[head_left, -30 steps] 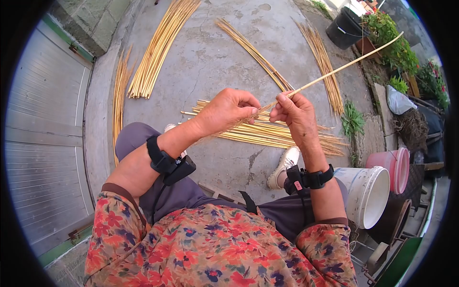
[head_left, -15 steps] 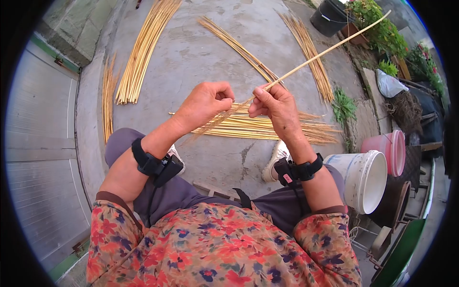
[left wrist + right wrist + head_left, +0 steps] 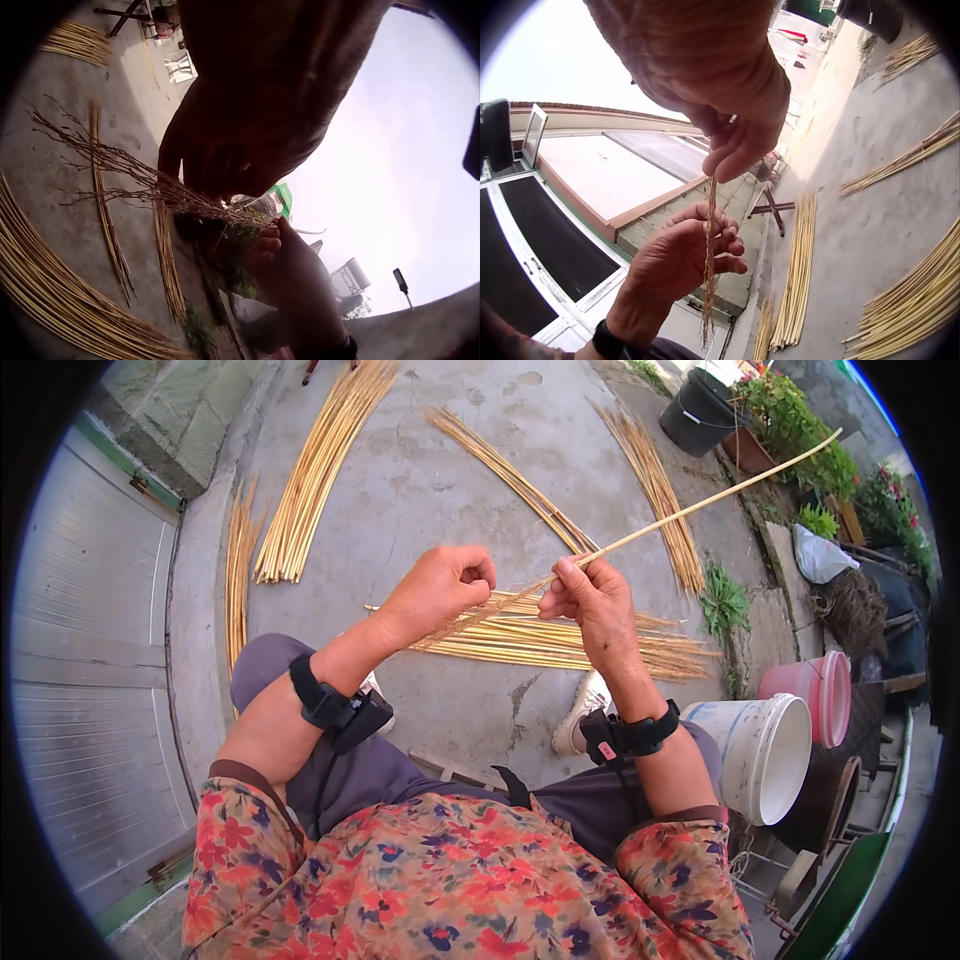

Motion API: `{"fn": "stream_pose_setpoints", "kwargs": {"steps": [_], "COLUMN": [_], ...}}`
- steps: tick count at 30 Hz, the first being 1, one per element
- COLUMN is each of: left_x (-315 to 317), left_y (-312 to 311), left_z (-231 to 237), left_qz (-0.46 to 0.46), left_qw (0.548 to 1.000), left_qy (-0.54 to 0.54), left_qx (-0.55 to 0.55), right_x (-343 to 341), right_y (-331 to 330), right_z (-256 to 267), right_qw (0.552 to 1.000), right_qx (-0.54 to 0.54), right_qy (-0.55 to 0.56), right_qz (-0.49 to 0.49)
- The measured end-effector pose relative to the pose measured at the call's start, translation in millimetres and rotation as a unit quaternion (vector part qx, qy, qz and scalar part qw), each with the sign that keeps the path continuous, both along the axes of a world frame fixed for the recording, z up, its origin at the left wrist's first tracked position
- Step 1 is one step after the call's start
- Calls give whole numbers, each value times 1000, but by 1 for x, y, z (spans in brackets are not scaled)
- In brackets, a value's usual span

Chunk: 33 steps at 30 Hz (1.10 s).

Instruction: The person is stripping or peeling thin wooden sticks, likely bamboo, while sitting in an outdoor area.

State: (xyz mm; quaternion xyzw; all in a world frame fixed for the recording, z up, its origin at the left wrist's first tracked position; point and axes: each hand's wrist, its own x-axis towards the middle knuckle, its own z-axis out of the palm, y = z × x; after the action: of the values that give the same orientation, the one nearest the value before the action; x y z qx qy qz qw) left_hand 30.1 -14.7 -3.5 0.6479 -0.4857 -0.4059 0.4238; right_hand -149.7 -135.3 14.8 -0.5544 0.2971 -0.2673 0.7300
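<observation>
A long pale stalk (image 3: 700, 510) slants up to the right in the head view, pinched near its feathery end by my right hand (image 3: 598, 610). Its thin brown seed head (image 3: 475, 618) trails down-left beside my left hand (image 3: 440, 592), whose fingers are curled. In the left wrist view, the branching seed head (image 3: 120, 161) passes my left fingertips, with my right hand (image 3: 296, 285) at its base. The right wrist view shows the strands (image 3: 709, 259) crossing in front of my left hand (image 3: 671, 259); whether the fingers grip them cannot be told.
Bundles of stalks lie on the concrete: one (image 3: 520, 635) below the hands, one (image 3: 325, 475) at upper left, others (image 3: 655, 495) further right. A white bucket (image 3: 750, 755), pink bucket (image 3: 810, 695) and black bucket (image 3: 697, 412) stand at right. A metal door (image 3: 95, 660) is at left.
My left hand has moved left from the right hand's fingertips along the seed head. The right hand has also shifted slightly left and keeps its pinch on the stalk.
</observation>
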Motion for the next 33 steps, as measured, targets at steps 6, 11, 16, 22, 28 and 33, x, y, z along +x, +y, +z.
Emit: {"fn": "stream_pose_setpoints", "kwargs": {"steps": [6, 11, 16, 22, 28, 33], "left_x": [-21, -23, 15, 45, 66, 80], "left_y": [3, 1, 5, 13, 18, 29], "left_z": [-1, 12, 0, 9, 18, 27], "left_qz": [-58, -50, 0, 17, -5, -18], "left_qw": [994, 993, 971, 946, 908, 929], "left_qy": [95, 83, -219, -314, -413, -360], "left_qx": [4, 66, -95, -75, -64, -90], "right_x": [1, 5, -31, -53, -56, -67], "right_y": [4, -2, -59, -51, -43, -62], "right_z": [-18, -16, -41, -17, -4, -23], "right_qw": [997, 998, 967, 714, 652, 664], "right_qx": [43, 18, -190, -638, -711, -655], "right_qy": [35, 25, 158, 233, 258, 349], "right_qz": [58, 49, -69, -173, -53, 90]}}
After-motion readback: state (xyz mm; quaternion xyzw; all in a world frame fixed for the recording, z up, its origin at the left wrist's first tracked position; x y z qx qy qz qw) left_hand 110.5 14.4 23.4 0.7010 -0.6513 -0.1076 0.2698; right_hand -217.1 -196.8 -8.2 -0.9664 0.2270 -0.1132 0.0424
